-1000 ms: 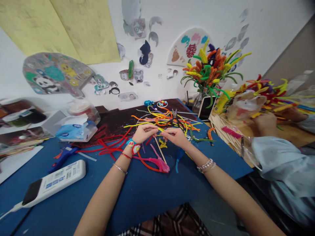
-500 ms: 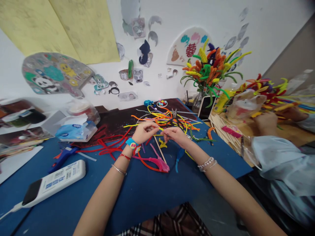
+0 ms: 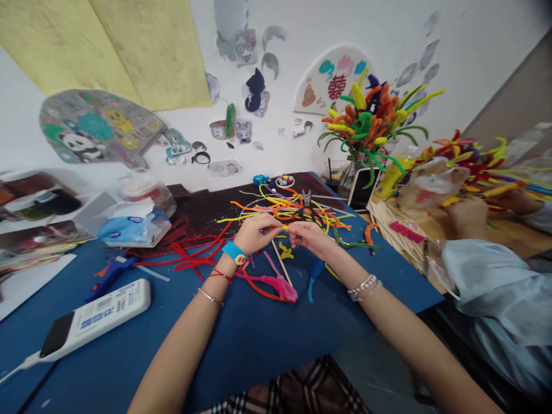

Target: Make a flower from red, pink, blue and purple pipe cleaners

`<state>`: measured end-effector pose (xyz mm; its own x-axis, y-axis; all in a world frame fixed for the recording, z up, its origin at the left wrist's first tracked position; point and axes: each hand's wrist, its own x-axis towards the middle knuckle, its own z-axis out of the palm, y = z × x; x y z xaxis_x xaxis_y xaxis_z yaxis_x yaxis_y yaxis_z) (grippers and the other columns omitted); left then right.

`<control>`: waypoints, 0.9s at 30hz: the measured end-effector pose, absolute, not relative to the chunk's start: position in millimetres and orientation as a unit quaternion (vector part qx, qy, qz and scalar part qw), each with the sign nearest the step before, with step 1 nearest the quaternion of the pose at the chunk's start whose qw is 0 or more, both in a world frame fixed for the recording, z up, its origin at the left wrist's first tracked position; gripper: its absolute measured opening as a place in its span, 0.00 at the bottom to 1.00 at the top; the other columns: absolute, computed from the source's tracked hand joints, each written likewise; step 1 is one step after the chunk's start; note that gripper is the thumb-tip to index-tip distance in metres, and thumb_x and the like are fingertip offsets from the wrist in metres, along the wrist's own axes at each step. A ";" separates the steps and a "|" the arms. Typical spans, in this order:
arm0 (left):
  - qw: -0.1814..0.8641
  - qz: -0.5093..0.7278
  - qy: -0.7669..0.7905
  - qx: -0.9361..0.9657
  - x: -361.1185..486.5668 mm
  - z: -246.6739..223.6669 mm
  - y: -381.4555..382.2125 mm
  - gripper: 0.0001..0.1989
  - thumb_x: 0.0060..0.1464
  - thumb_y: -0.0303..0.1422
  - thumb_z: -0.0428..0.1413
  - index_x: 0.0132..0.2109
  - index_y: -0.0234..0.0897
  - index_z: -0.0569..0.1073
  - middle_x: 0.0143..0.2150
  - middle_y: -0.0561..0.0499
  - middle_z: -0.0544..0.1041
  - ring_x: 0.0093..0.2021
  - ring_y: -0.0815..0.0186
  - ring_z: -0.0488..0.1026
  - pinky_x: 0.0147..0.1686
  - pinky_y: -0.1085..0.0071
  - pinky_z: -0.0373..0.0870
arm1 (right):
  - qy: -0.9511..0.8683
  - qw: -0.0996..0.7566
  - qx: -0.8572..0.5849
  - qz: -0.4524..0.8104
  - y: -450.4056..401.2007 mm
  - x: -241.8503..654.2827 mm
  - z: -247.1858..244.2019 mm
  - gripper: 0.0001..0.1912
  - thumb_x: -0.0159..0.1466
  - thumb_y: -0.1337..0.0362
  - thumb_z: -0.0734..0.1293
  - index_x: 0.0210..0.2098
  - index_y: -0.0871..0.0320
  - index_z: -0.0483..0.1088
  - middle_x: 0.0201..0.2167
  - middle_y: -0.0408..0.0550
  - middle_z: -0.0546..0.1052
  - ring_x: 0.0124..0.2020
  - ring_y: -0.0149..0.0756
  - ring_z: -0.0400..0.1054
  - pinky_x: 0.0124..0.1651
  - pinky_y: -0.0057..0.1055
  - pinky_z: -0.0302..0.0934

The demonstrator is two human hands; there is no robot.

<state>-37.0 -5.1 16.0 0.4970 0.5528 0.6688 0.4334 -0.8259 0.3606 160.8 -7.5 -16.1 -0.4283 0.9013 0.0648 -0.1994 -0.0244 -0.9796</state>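
Both hands up over the middle of the worktop [image 3: 259, 339], fingertips nearly meeting. Left hand [image 3: 255, 233] looks pinched, thumb against fingers, on one end of a short yellow piece [image 3: 285, 228]; right hand [image 3: 311, 237] pinches the other end. Only a sliver shows between the tips, so can't tell its full length or whether it's bent or twisted. Reads as a fuzzy craft stem, going by the matching ones lying around.

Step in hand, my read: fine two-handed fingertip work on that piece, probably shaping or twisting. Next move would call for one side pinned firm while the other turns or bends, small motion, no hard pull. Main risk I'd guess: the piece slipping out, since there's so little of it to hold.

Position: yellow piece sits right between the two sets of fingertips, touching both, well in from the worktop's near edge. Behind it, toward the back edge, the loose pile of colored stems [image 3: 248, 201] with pliers [image 3: 306, 198] in it. On the near side, a small yellow twist [image 3: 285, 250], a wooden stick [image 3: 281, 261] and a pink bundle [image 3: 284, 287] lie on the worktop, none of them held.
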 end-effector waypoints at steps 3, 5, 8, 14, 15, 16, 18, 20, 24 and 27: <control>0.020 0.379 0.274 0.883 -36.5 18.7 -7.6 0.08 0.58 0.32 0.53 0.36 0.36 0.75 0.32 0.47 0.77 0.33 0.65 0.73 0.36 0.69 0.70 | -0.546 0.429 -0.327 0.641 -6.9 160.8 -17.0 0.07 0.64 0.65 0.65 0.31 0.63 0.69 0.22 0.37 0.69 0.21 0.24 0.65 0.28 0.25 0.64; -0.011 0.354 0.270 0.895 -36.6 20.4 -10.2 0.09 0.59 0.32 0.50 0.38 0.36 0.75 0.35 0.46 0.77 0.36 0.64 0.74 0.37 0.69 0.70 | -0.543 0.427 -0.332 0.642 -6.9 160.8 -17.0 0.07 0.63 0.65 0.65 0.31 0.63 0.69 0.22 0.37 0.69 0.22 0.24 0.65 0.28 0.25 0.63; -0.048 0.319 0.266 0.908 -37.4 22.2 -13.4 0.11 0.60 0.30 0.48 0.41 0.37 0.75 0.38 0.45 0.77 0.37 0.64 0.74 0.36 0.70 0.69 | -0.536 0.422 -0.337 0.649 -7.6 160.6 -16.2 0.08 0.62 0.64 0.67 0.30 0.63 0.69 0.22 0.37 0.69 0.22 0.25 0.65 0.28 0.26 0.64; -0.066 0.307 0.276 0.908 -39.2 21.4 -13.4 0.11 0.60 0.29 0.47 0.41 0.39 0.75 0.40 0.46 0.76 0.37 0.65 0.74 0.36 0.71 0.68 | -0.522 0.424 -0.347 0.654 -9.3 159.3 -14.3 0.12 0.52 0.57 0.73 0.28 0.60 0.73 0.22 0.39 0.70 0.23 0.25 0.65 0.29 0.26 0.63; -0.063 0.315 0.282 0.904 -39.0 20.7 -12.7 0.10 0.60 0.30 0.48 0.41 0.39 0.74 0.40 0.45 0.76 0.38 0.65 0.73 0.37 0.71 0.68 | -0.520 0.431 -0.349 0.649 -9.3 159.1 -14.4 0.13 0.51 0.56 0.73 0.29 0.59 0.74 0.22 0.39 0.71 0.24 0.25 0.65 0.30 0.26 0.63; -0.058 0.326 0.289 0.898 -38.6 19.9 -12.1 0.09 0.60 0.31 0.49 0.41 0.38 0.74 0.40 0.45 0.76 0.39 0.64 0.73 0.38 0.70 0.68 | -0.519 0.438 -0.351 0.644 -9.2 159.1 -14.6 0.14 0.49 0.56 0.73 0.30 0.59 0.74 0.23 0.39 0.72 0.24 0.25 0.66 0.30 0.27 0.63; -0.043 0.349 0.305 0.885 -37.3 18.5 -10.7 0.09 0.59 0.33 0.50 0.40 0.37 0.74 0.38 0.46 0.75 0.39 0.64 0.73 0.38 0.70 0.68 | -0.519 0.450 -0.355 0.635 -8.8 159.1 -15.4 0.15 0.48 0.57 0.74 0.33 0.58 0.75 0.25 0.40 0.74 0.24 0.25 0.66 0.31 0.27 0.64; -0.025 0.362 0.317 0.876 -35.7 17.6 -9.5 0.08 0.59 0.34 0.51 0.38 0.36 0.73 0.34 0.47 0.74 0.34 0.66 0.72 0.35 0.71 0.68 | -0.520 0.454 -0.358 0.629 -8.1 159.2 -16.4 0.16 0.47 0.58 0.75 0.34 0.58 0.76 0.26 0.42 0.75 0.24 0.26 0.67 0.31 0.27 0.64; 0.005 0.353 0.326 0.877 -33.7 15.8 -8.3 0.06 0.57 0.34 0.53 0.36 0.36 0.72 0.29 0.52 0.72 0.26 0.71 0.68 0.28 0.75 0.66 | -0.520 0.458 -0.357 0.627 -6.6 159.9 -18.1 0.16 0.47 0.58 0.75 0.34 0.58 0.76 0.26 0.42 0.77 0.23 0.26 0.67 0.32 0.29 0.65; 0.006 0.338 0.336 0.879 -33.6 14.0 -8.6 0.05 0.57 0.33 0.54 0.37 0.36 0.71 0.30 0.53 0.73 0.25 0.71 0.68 0.27 0.76 0.66 | -0.517 0.461 -0.356 0.627 -5.8 160.8 -18.8 0.16 0.48 0.57 0.75 0.34 0.58 0.76 0.26 0.43 0.77 0.23 0.26 0.68 0.33 0.29 0.66</control>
<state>-33.6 -8.6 14.0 0.5457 0.5954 0.5897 0.5866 -0.7740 0.2385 160.8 -5.8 -18.8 -0.3211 0.9466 0.0297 -0.2097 -0.0405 -0.9769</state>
